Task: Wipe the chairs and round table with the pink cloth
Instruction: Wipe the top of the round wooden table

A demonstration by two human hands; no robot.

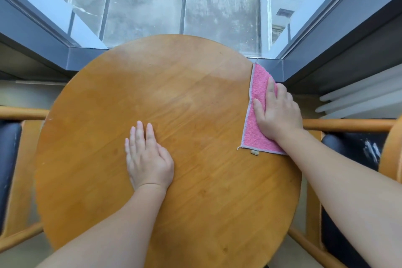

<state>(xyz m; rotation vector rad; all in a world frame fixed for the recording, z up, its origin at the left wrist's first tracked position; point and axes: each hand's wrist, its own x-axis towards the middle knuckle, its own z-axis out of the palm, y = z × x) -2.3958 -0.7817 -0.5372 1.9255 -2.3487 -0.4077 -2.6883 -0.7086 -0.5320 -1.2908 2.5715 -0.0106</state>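
Seen across the near edge of the round table (195,198), a person leans in with both forearms over the wooden top. The left hand (149,156) lies flat on the bare wood left of the middle, fingers straight and together, holding nothing and apparently bracing. Further out, at the right edge, the right hand (276,111) presses the pink cloth (251,135) down under a flat palm, thumb spread and forefinger straight rather than bunched round the fabric; how the outer fingers lie past the rim cannot be told. The cloth lies as a folded strip with its long axis running near to far along that rim, its far corner on the edge and its tagged end nearer the person. Nearly all of the tabletop lies to the cloth's left, so the next sweep probably runs leftward across the grain, led by the right hand, the left being well apart from it. A chair (8,159) with a dark seat stands at the left edge and another chair (356,150) at the right. Past the far edge, a window (152,6) looks down on grey paving.
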